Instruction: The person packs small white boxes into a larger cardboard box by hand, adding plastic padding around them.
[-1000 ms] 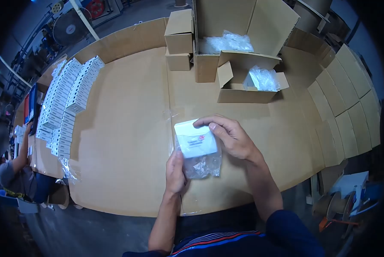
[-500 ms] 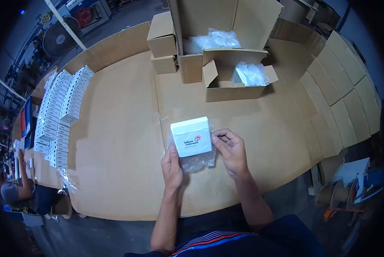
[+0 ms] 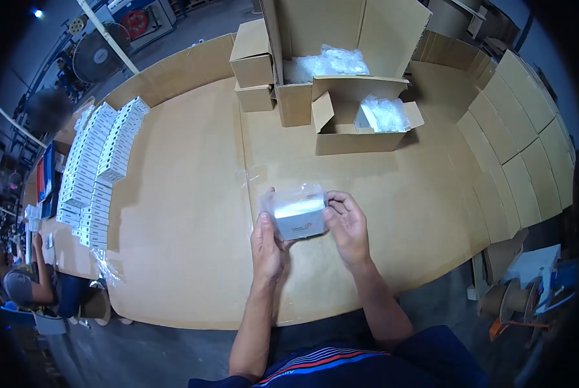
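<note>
A small white box (image 3: 300, 224) with a printed logo is held in front of me, above the cardboard-covered table. Clear plastic wrap (image 3: 309, 193) covers its upper face and sticks up past its far edge. My left hand (image 3: 265, 251) grips the left side, thumb on the front and a fingertip showing behind. At the right edge, my right hand (image 3: 349, 231) pinches the wrapped box between thumb and fingers. The underside of the box is hidden.
Ahead stands an open carton (image 3: 357, 143) with a plastic-wrapped item inside. Behind it is a taller open carton (image 3: 296, 107) holding more wrapped items. Stacks of small white boxes (image 3: 89, 174) line the left; brown cartons (image 3: 519, 142) stand at right. Another person (image 3: 34, 288) sits at far left.
The plastic wrap, earlier beneath and below the white box, now lies over its face. My right hand has moved in to the box's edge. The view has shifted slightly.
</note>
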`<state>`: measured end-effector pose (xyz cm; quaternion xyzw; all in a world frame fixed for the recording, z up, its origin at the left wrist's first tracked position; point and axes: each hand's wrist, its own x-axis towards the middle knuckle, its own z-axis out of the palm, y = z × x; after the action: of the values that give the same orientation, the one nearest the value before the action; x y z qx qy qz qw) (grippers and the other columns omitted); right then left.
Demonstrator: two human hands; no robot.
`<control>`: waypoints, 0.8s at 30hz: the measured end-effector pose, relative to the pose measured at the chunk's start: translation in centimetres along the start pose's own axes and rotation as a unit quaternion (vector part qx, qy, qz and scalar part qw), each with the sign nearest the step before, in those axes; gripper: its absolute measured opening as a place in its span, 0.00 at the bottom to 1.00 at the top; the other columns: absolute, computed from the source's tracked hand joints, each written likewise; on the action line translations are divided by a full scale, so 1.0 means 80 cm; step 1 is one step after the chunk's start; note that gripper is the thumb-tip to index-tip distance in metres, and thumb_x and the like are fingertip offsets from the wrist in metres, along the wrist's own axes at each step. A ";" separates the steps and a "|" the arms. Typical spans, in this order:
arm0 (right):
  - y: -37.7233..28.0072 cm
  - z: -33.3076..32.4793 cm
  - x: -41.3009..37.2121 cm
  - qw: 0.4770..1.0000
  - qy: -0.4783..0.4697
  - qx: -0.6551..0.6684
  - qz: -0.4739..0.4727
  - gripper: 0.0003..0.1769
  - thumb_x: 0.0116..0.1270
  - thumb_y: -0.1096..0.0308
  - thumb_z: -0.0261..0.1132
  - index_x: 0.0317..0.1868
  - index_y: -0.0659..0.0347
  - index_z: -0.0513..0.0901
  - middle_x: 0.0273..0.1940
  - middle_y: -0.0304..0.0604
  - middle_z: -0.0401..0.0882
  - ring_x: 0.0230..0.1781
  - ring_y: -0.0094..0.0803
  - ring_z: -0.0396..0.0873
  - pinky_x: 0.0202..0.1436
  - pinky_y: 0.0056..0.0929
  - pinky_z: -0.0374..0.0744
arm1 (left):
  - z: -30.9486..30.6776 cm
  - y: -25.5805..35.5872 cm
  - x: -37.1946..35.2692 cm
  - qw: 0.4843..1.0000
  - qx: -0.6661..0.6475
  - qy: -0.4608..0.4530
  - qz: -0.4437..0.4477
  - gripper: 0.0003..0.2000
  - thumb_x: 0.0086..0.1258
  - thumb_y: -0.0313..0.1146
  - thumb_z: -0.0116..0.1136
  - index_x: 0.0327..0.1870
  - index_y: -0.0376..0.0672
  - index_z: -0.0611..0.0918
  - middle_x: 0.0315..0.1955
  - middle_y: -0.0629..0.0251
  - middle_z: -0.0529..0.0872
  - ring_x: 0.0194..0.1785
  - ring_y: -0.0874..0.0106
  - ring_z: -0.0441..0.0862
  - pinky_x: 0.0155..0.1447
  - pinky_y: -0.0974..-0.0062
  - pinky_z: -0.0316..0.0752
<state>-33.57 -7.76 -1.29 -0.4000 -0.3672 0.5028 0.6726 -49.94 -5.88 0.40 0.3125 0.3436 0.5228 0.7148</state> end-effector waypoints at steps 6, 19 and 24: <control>0.018 0.021 -0.012 0.998 0.051 -0.038 0.000 0.17 0.76 0.77 0.68 0.61 0.73 0.79 0.54 0.48 0.85 0.57 0.27 0.82 0.62 0.25 0.80 | -0.005 -0.019 0.005 0.986 0.154 0.013 0.060 0.19 0.87 0.37 0.51 0.73 0.40 0.75 0.61 0.60 0.82 0.62 0.73 0.79 0.67 0.73 0.74; -0.013 0.017 -0.011 0.991 0.027 -0.131 0.032 0.09 0.75 0.74 0.70 0.50 0.71 0.88 0.57 0.52 0.88 0.57 0.29 0.84 0.63 0.27 0.81 | -0.007 -0.019 0.007 0.976 0.187 0.091 0.068 0.19 0.87 0.47 0.52 0.51 0.39 0.88 0.41 0.66 0.89 0.44 0.76 0.87 0.47 0.69 0.86; -0.010 0.018 -0.010 0.986 -0.023 -0.122 -0.113 0.10 0.71 0.77 0.71 0.51 0.64 0.90 0.68 0.51 0.80 0.66 0.36 0.81 0.66 0.33 0.80 | -0.011 -0.016 0.009 0.976 0.173 0.122 0.052 0.20 0.87 0.47 0.51 0.51 0.37 0.87 0.41 0.63 0.90 0.42 0.74 0.88 0.44 0.70 0.88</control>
<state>-34.72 -8.42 -0.02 -0.4233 -0.4842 0.3840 0.6625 -49.83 -5.44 -1.21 0.3823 0.4967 0.5264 0.5745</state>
